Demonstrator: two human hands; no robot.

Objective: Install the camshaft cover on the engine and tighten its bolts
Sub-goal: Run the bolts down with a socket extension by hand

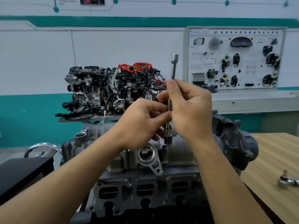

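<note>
Over the camshaft cover [179,152], seated on the engine [145,196], we stand the extension bar [174,68] upright on a bolt [164,146]. Our right hand [189,107] pinches its shaft, likely to spin it. Our left hand [142,125] pinches lower, steadying it square.

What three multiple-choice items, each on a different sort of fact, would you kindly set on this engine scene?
1. Where does the ratchet lie?
A on the wooden table
B on the floor
C in a hand

2. What colour are the parts on top of the far engine?
A blue
B red
C white

3. How is the extension bar held?
A flat on the table
B upright, by the left hand and right hand
C upright, by one hand only

Answers:
1 A: the ratchet rests on the wood at the right.
2 B: red parts crown that engine.
3 B: fingers of both hands curl round the upright bar.
</note>
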